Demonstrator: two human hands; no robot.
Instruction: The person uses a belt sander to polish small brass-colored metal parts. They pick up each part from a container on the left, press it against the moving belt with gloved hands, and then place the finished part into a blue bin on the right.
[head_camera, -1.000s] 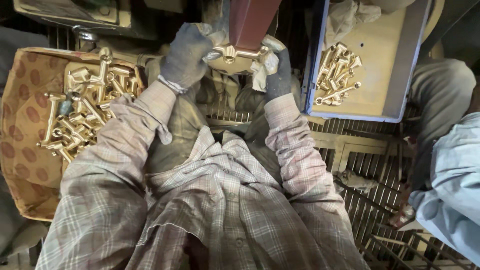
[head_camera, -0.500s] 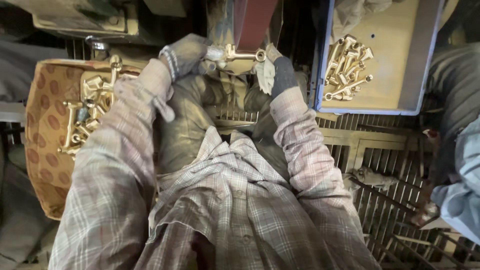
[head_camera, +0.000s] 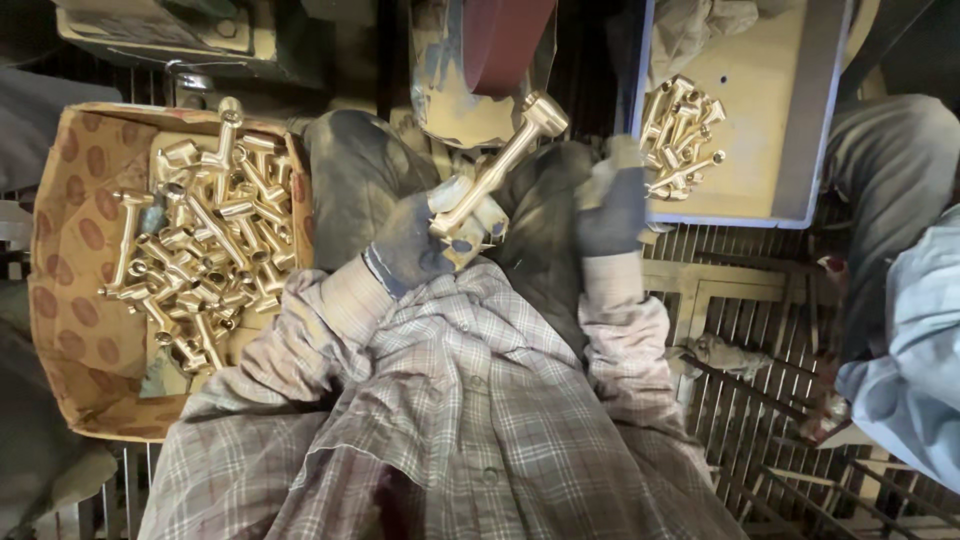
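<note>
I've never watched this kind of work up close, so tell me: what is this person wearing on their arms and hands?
Both arms are covered by long, loose sleeves of a faded plaid shirt, checked in pale grey, brown and pinkish tones, with buttoned cuffs. The left hand wears a dark blue-grey fabric glove, worn and dusty, its fingertips wrapped in whitish material. The right hand has a matching dark glove.

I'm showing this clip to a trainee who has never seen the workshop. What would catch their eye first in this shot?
Most likely the shiny brass fitting at centre, gripped in the gloved left hand just below the reddish sanding belt. Next, the heap of similar brass parts filling the patterned cardboard box on the left. A smaller pile lies in the blue-rimmed tray at upper right, near the gloved right hand.
</note>
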